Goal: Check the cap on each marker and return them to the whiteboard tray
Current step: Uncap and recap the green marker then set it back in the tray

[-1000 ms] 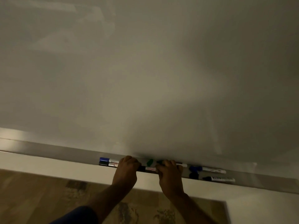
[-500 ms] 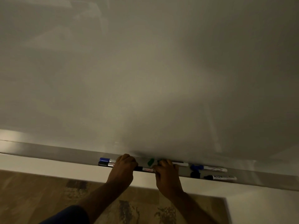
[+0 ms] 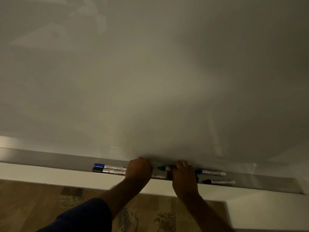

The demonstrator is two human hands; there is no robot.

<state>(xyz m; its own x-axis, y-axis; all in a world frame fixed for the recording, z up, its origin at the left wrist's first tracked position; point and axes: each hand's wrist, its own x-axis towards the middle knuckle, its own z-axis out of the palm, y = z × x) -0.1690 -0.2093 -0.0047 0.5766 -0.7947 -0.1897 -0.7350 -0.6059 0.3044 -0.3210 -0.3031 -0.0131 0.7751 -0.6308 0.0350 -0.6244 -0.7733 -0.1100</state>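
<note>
Left pair: blue-capped marker (image 3: 109,166) and black-capped marker (image 3: 108,170) lying capped in the whiteboard tray (image 3: 50,160), side by side; look finished.
Left hand (image 3: 138,168): fingers curled shut over one end of the green-capped marker (image 3: 163,168).
Middle: red-labelled marker (image 3: 158,176) at the tray's front edge, between the hands; cap hidden.
Right hand (image 3: 184,173): fingers closed on the other end; probably pressing the cap home.
Right pair: blue marker (image 3: 210,172) and black marker (image 3: 219,181) resting capped in the tray.
Left to do: set down this one; others' status unclear.
</note>
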